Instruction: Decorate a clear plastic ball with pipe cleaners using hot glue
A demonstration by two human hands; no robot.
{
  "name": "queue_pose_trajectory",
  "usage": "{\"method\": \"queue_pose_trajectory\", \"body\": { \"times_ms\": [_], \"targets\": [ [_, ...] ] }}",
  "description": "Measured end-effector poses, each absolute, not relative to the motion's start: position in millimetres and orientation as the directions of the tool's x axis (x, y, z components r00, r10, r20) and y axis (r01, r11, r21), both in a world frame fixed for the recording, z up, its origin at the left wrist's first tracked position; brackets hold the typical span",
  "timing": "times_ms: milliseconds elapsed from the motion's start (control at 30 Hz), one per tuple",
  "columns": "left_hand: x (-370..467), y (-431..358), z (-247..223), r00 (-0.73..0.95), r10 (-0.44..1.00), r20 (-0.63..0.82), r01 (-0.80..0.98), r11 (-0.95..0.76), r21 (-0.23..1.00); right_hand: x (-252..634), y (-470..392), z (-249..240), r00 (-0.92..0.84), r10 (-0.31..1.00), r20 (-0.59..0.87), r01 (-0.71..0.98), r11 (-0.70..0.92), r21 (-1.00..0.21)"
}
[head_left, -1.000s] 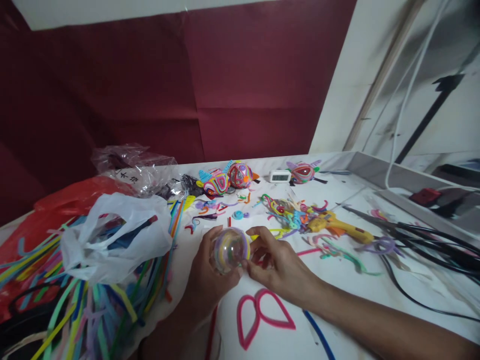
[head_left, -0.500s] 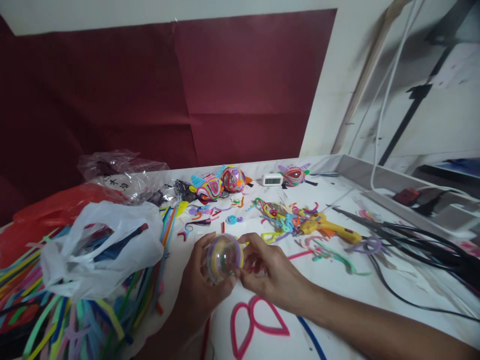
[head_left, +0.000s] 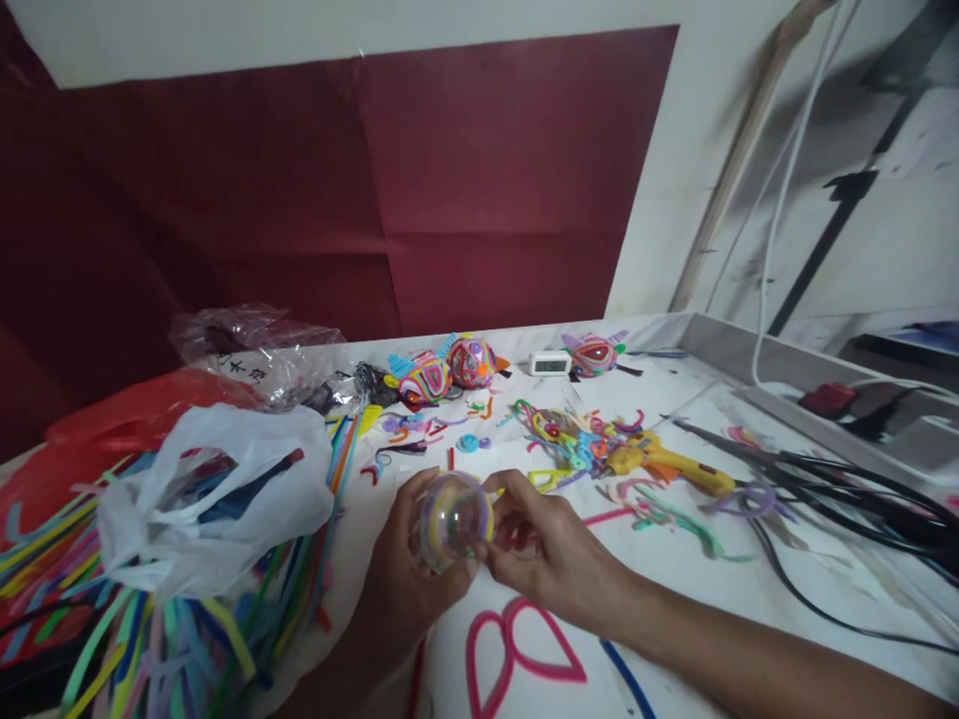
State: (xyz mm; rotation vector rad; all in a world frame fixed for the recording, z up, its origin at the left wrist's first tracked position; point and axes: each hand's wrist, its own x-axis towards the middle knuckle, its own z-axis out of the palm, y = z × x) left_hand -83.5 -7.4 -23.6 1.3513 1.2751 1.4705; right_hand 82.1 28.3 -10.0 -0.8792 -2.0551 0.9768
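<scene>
A clear plastic ball (head_left: pixel 454 519), ringed with purple and yellow pipe cleaner, is held up above the white table. My left hand (head_left: pixel 405 574) curls around its left side, the thumb along the bottom. At the right edge, my right hand (head_left: pixel 550 549) has its thumb and index finger closed on the ball's ringed rim; whether they also pinch a loose pipe cleaner end is too small to tell. Beneath the hands lies a pink pipe cleaner shape of two pointed loops (head_left: pixel 511 647). A blue pipe cleaner (head_left: pixel 627 679) lies to its right.
At left, a white plastic bag (head_left: pixel 225 489) sits on many coloured pipe cleaners (head_left: pixel 169 649). A yellow glue gun (head_left: pixel 678 467) and large black scissors (head_left: pixel 749 454) lie at right among scraps. Along the back stand decorated balls (head_left: pixel 474 361) and a small digital clock (head_left: pixel 549 363).
The whole view has shifted slightly, so everything appears a little further right and lower. Both hands keep their hold on the ball, with barely any change in finger position.
</scene>
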Motion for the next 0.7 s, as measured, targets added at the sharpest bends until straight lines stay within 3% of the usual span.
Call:
{"method": "queue_pose_trajectory", "body": {
  "times_ms": [367, 700],
  "targets": [
    [-89.4, -4.1, -31.1, -0.102, 0.968, 0.227, 0.01, -0.228, 0.974, 82.7, 27.4, -8.7, -0.538, 0.795, 0.279, 0.29, 0.486, -0.824],
    [-86.8, -4.2, -31.2, -0.131, 0.962, 0.241, 0.05, -0.236, 0.97, 83.8, 27.2, -8.3, -0.542, 0.801, 0.256, 0.311, 0.474, -0.823]
  ]
}}
